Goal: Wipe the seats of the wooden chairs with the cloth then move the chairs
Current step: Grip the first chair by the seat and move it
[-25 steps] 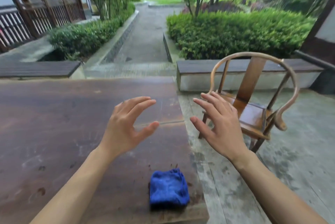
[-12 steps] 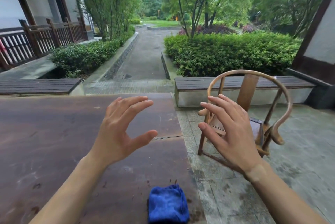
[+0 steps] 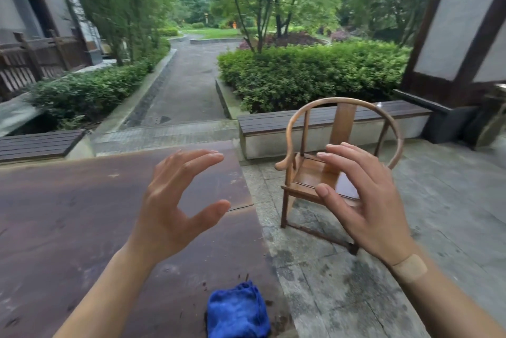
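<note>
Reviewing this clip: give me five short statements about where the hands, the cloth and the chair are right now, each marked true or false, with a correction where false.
1. The blue cloth lies on the table near its corner. True.
2. The right hand is holding the cloth. False: it is raised, open and empty.
3. The left hand is open and holds nothing. True.
4. The wooden chair stands on the table. False: it stands on the stone floor beside the table.
5. The cloth is draped over the chair's seat. False: the cloth lies on the table.
</note>
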